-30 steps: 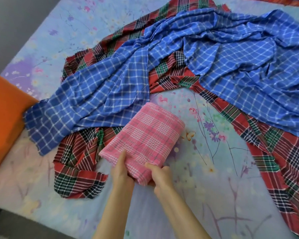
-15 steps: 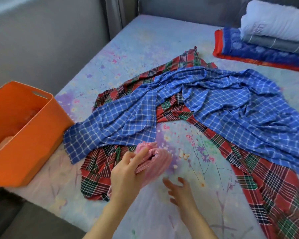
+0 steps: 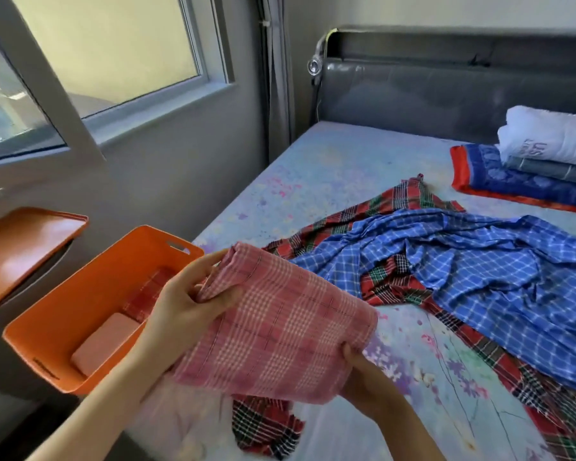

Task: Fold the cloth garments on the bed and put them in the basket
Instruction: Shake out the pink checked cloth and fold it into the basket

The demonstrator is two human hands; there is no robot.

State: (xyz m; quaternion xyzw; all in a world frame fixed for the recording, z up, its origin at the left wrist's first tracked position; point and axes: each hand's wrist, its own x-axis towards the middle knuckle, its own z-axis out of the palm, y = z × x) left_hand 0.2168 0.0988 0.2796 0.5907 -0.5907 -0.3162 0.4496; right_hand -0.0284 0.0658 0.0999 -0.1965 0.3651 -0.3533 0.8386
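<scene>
Head view: both hands hold a folded pink plaid cloth lifted above the near edge of the bed. The left hand pinches its far left corner between thumb and fingers; the right hand grips the near right edge from beneath, its fingers mostly hidden by the fabric. At nine o'clock from the cloth, an orange plastic basket sits beside the bed, with a folded pale pink piece and a folded red plaid piece lying inside. At two o'clock, a crumpled blue checked cloth lies spread over a red and green tartan cloth on the floral sheet. A stack of folded linens rests toward the headboard at one o'clock.
</scene>
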